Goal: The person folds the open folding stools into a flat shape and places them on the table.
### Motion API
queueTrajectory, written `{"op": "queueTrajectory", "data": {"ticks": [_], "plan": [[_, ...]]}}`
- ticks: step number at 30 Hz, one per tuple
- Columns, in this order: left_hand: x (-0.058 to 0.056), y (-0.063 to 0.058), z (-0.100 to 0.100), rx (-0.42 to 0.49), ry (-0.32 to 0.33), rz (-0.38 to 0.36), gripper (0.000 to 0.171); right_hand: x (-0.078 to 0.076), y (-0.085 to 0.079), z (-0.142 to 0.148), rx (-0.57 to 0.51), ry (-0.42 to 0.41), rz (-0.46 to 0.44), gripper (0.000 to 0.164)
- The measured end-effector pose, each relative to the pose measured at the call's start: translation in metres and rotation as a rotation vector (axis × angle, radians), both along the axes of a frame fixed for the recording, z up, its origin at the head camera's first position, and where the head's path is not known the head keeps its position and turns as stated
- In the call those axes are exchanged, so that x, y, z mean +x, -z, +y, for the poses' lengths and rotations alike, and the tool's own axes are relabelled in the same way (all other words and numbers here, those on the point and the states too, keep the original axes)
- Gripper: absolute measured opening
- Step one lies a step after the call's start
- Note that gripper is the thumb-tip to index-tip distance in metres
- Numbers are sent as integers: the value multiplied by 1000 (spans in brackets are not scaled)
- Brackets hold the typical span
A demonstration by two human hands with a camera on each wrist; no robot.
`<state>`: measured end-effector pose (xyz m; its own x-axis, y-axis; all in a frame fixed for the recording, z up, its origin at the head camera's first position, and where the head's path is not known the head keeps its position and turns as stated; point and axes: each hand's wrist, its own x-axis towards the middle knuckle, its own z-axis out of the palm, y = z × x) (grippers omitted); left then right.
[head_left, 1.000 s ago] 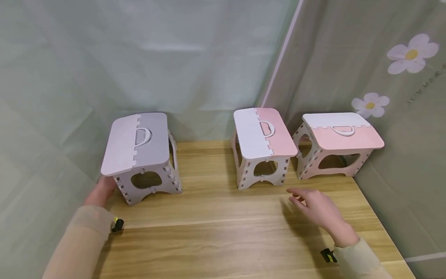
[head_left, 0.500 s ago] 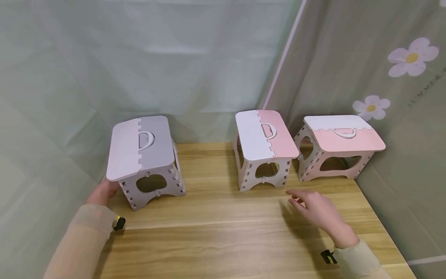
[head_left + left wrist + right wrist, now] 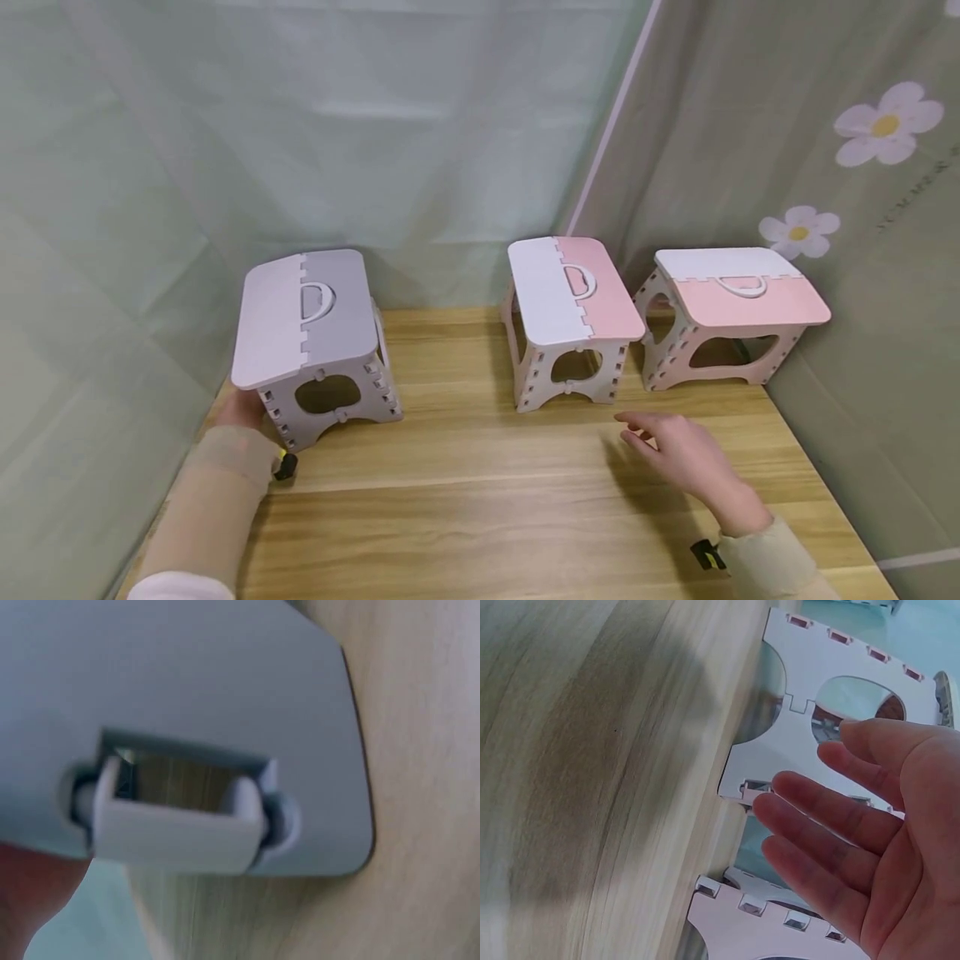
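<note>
A grey-and-white folding stool [image 3: 341, 312] stands unfolded at the table's left, its carry handle lying on the top. My left hand [image 3: 242, 410] is at its left side, under the edge of the seat, with the fingers mostly hidden. In the left wrist view the stool's grey side panel [image 3: 195, 682] fills the frame, and only a blurred bit of hand [image 3: 34, 892] shows. I cannot tell how those fingers lie. My right hand [image 3: 686, 454] hovers over the table, holding nothing, in front of a pink-and-white stool [image 3: 611, 300]. Its relaxed fingers [image 3: 832, 810] show in the right wrist view.
Another pink-and-white stool [image 3: 750, 300], turned sideways, stands at the right near the grey-green curtain [image 3: 885, 358] with printed flowers. A pale curtain [image 3: 420, 167] hangs behind the wooden table [image 3: 465, 517]. Wood surface lies between the grey and middle stools.
The grey stool has turned slightly and shifted a little right and nearer. My left forearm and wrist have swung right beside it. The right hand has stayed in place.
</note>
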<state>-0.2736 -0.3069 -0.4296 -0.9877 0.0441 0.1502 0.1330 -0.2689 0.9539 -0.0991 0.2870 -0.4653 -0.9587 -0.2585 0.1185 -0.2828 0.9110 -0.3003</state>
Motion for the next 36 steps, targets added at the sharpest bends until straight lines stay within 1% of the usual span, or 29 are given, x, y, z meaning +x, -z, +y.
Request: {"op": "queueTrajectory", "data": {"ticks": [4,6,10,13,16,19,23,24,27,30,33,34,36], "plan": [[-1,-5,4,41,-39,16,53,1,1,0,0,-22,4,32],[0,-7,4,74,-42,18,53,1,1,0,2,-37,-1,32],[2,-11,4,124,-28,3,53,2,1,0,-2,-50,-17,33],[3,-13,4,144,-4,-2,53,2,1,1,-2,-57,-18,33],[4,-14,3,141,5,1,53,1,0,1,-4,-65,-16,33],[7,-13,3,116,7,-7,53,1,0,2,0,-65,-12,32],[13,-8,2,117,47,-38,53,1,1,2,9,-72,-6,32],[14,-7,2,114,54,-30,52,0,1,2,11,-75,-6,32],[17,-6,7,55,54,-40,52,-1,1,0,13,-90,-10,32],[21,-4,10,-90,52,-67,57,-2,0,-2,8,-102,-16,32],[26,4,3,-249,73,-134,70,-3,-1,-5,0,-116,-21,32],[28,8,-1,-283,79,-182,70,-3,-1,-6,-5,-119,-25,32],[29,19,-11,-351,83,-245,74,-4,-1,-7,-10,-127,-26,32]]}}
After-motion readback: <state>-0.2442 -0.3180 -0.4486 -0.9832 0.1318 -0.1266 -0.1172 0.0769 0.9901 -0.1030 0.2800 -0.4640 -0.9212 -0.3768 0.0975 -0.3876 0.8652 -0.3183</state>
